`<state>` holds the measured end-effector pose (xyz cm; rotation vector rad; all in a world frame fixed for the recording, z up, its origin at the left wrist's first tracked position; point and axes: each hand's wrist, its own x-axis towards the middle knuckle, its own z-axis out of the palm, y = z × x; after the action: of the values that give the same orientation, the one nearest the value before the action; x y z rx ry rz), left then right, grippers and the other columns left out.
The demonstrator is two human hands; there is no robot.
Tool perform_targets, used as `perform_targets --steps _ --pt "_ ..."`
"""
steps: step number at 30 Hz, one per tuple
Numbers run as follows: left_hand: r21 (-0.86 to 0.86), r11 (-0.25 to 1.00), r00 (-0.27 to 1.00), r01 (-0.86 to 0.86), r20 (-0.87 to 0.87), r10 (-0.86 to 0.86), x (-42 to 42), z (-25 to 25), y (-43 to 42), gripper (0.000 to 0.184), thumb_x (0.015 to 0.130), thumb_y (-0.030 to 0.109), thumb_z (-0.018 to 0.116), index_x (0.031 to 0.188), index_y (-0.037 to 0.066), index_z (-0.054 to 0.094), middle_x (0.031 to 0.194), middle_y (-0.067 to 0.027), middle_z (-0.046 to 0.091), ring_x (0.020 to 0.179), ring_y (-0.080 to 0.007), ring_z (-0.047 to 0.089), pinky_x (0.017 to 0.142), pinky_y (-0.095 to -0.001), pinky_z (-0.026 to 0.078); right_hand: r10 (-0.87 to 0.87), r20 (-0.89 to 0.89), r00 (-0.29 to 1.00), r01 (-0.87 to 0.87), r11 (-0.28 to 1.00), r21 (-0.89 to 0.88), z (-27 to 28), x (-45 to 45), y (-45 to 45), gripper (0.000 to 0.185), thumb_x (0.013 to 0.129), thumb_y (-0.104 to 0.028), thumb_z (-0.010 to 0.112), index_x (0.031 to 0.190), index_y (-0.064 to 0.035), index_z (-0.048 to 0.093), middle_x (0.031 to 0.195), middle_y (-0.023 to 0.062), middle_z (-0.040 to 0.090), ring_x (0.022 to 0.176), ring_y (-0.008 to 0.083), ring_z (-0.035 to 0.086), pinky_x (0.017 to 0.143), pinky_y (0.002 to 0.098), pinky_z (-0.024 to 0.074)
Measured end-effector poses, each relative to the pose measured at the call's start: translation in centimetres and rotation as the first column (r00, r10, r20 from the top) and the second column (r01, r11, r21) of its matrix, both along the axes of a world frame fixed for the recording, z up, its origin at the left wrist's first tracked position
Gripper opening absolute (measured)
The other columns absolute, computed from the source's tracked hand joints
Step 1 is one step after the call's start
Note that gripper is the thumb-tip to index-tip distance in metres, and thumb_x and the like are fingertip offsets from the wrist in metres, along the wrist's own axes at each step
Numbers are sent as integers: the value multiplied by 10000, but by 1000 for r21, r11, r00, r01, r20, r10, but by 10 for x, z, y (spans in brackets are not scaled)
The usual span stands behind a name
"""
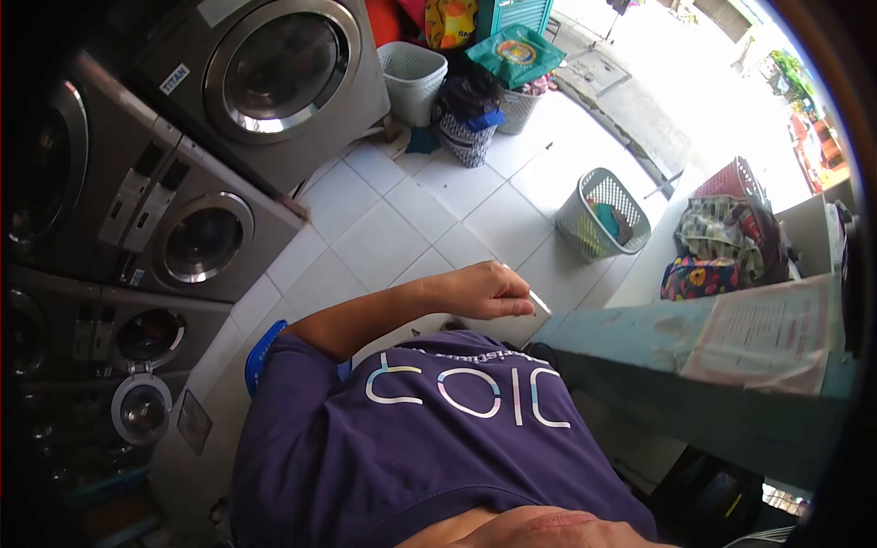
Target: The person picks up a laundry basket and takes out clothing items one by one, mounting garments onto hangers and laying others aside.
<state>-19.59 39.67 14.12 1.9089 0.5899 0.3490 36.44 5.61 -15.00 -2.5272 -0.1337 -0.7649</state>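
My left hand [491, 290] is held in front of my chest, above the dark purple shirt [429, 429] I am wearing. Its fingers are curled inward and pressed together, and nothing shows in them. Below and behind the hand is a pale surface with a corner near the fingers, partly hidden by my arm. Nearest on the right runs a worn light-blue counter edge [630, 338] with a paper sheet [763, 333] fixed to it. A blue chair-like edge [262, 358] shows behind my left upper arm. My right hand is out of frame.
Stacked washers and dryers [201, 233] line the left; one small round door [142, 409] hangs ajar. A grey-green laundry basket [571, 219] with clothes stands on the tiled floor [384, 228]. More baskets [411, 87] and bags are at the back. Bags [722, 233] sit on the right.
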Motion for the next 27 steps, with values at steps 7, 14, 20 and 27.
perform_targets --steps 7,14,20,27 --pt "229 971 777 70 598 -197 -14 139 109 139 915 158 614 839 46 647 811 -78 558 623 -151 537 577 -286 439 583 -702 410 -757 646 95 -73 -175 215 680 791 -536 579 1220 -9 568 1209 209 587 1131 377 531 973 458 393" --pt "502 818 520 281 637 -569 -28 191 214 131 870 133 657 1000 137 678 971 -83 585 686 -121 570 578 -230 471 367 -930 -22 -859 468 205 -104 -247 335 593 809 -458 597 1200 -12 584 1178 201 608 1090 350 568 941 424 427" --pt "653 643 449 401 471 -759 -48 207 341 214 868 143 655 1079 172 668 1021 -85 607 692 -113 588 564 -207 476 240 -970 -24 -777 607 169 -121 -278 370 519 825 -390 614 1182 -15 598 1152 193 626 1054 326 599 914 394 457" --pt "618 689 502 378 488 -713 -78 215 466 246 908 173 605 1147 189 662 1028 -63 607 710 -115 605 557 -208 473 285 -956 66 -484 847 219 -154 -311 379 430 839 -326 626 1158 -37 620 1101 156 661 1029 269 629 883 358 483"
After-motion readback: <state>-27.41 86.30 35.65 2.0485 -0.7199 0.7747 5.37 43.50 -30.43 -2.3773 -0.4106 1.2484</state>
